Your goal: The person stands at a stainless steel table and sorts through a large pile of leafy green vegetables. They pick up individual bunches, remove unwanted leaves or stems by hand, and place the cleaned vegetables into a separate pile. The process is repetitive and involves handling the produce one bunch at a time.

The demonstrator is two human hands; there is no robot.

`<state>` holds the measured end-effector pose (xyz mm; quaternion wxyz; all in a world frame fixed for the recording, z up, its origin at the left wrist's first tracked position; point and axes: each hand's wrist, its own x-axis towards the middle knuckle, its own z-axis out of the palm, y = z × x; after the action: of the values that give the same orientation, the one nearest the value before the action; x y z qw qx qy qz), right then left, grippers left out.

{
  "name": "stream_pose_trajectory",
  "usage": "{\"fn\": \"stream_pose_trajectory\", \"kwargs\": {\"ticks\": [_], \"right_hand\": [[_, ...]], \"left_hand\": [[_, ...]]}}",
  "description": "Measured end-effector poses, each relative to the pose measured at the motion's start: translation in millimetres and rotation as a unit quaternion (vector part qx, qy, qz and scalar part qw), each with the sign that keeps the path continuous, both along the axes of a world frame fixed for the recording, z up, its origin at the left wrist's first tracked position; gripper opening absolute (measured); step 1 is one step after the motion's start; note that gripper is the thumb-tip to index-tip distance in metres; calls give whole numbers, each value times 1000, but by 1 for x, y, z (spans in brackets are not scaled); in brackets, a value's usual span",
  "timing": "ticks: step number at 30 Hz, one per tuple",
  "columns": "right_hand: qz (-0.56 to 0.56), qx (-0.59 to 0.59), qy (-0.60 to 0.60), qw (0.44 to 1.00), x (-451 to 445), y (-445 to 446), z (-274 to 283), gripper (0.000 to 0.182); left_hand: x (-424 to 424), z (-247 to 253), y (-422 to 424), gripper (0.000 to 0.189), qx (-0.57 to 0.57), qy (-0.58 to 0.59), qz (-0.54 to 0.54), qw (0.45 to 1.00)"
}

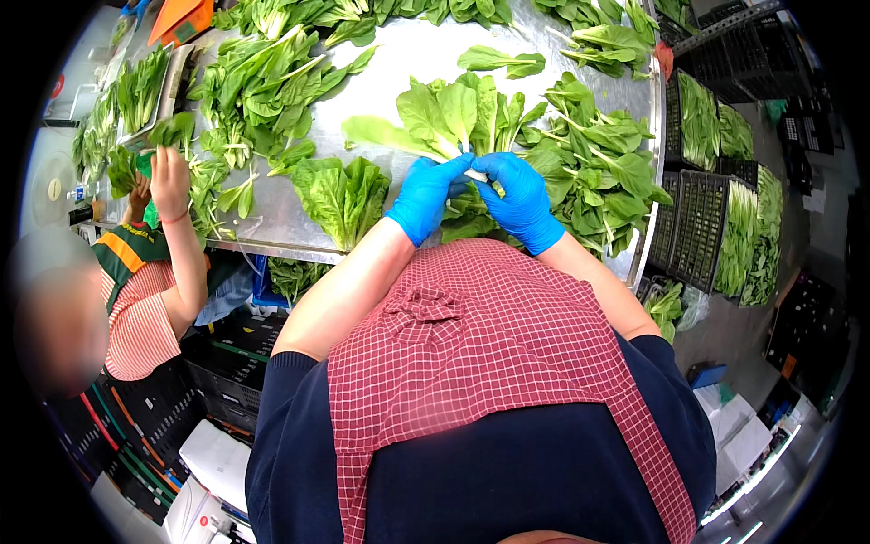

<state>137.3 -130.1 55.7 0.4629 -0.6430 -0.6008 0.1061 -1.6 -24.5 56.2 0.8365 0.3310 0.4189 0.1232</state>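
My left hand [428, 194] and my right hand [520, 197], both in blue gloves, meet at the pale stem ends of a leafy green vegetable [448, 112], whose leaves fan away from me over the metal table [326, 255]. Fingers of both hands pinch the stems; exactly which stems each holds is partly hidden. Just left of my left hand lies a head of lettuce-like greens [343, 197]. A large heap of loose greens [605, 170] is to the right of my right hand, and some leaves lie beneath my hands.
More greens [272, 88] are heaped at the left and along the far side. At the left a co-worker's bare hand [170, 180] holds leaves beside a scale with an orange part [180, 20]. Black crates [697, 224] with greens stand beyond the table's right edge.
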Motion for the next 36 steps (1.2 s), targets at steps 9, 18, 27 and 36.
{"fn": "stream_pose_trajectory", "kwargs": {"ticks": [9, 18, 27, 36], "right_hand": [[-20, -44, -39, 998, 2, 0, -7, 28], [23, -158, 474, 866, 6, -1, -14, 41], [-7, -171, 542, 823, 3, -6, -14, 42], [-193, -66, 637, 743, 15, -52, -18, 32]], "left_hand": [[3, 5, -7, 26, 39, 18, 40, 998], [-5, 1, -1, 28, 63, -31, 27, 997], [-6, 1, -8, 33, 122, -36, -16, 992], [-9, 0, -5, 36, 70, 29, 6, 997]]}}
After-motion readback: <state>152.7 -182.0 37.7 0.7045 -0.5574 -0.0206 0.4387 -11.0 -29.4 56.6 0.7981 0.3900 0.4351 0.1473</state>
